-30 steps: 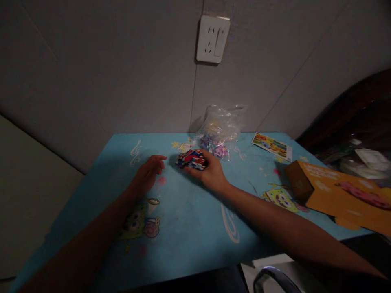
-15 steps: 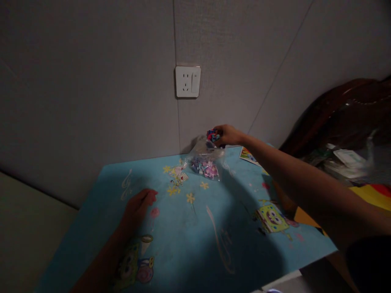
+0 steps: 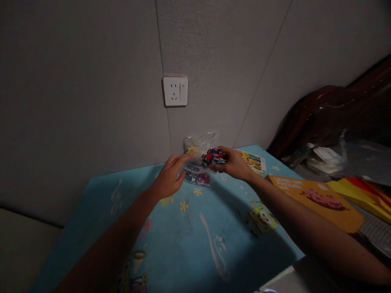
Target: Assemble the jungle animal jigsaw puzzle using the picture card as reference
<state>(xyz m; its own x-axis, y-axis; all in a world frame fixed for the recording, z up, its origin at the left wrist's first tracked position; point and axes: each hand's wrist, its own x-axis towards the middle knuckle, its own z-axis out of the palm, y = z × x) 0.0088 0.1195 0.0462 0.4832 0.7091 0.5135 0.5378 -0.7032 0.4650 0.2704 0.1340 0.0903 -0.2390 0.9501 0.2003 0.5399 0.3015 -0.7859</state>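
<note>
My right hand [image 3: 234, 163] is closed around a stack of colourful puzzle pieces [image 3: 215, 156], mostly red, blue and dark. It holds them at the right side of a clear plastic bag [image 3: 207, 140], close to the bag's mouth. More puzzle pieces [image 3: 198, 177], purple and bluish, lie inside the bag on the table. My left hand [image 3: 171, 176] reaches to the bag's left side, fingers stretched forward and thumb apart. Its fingertips are at the plastic; whether they press on it is hard to make out.
The blue cartoon-printed table [image 3: 171, 252] stands against a grey wall with a socket [image 3: 176, 91]. A picture sheet [image 3: 253, 161] lies at the back right. An orange puzzle box [image 3: 317, 199] is to the right, beside yellow and red material [image 3: 363, 199] and a dark headboard [image 3: 317, 106].
My left hand has risen from the table's left part to the bag, its fingers now extended. My right hand has come lower, still gripping the pieces. The view has shifted right.
</note>
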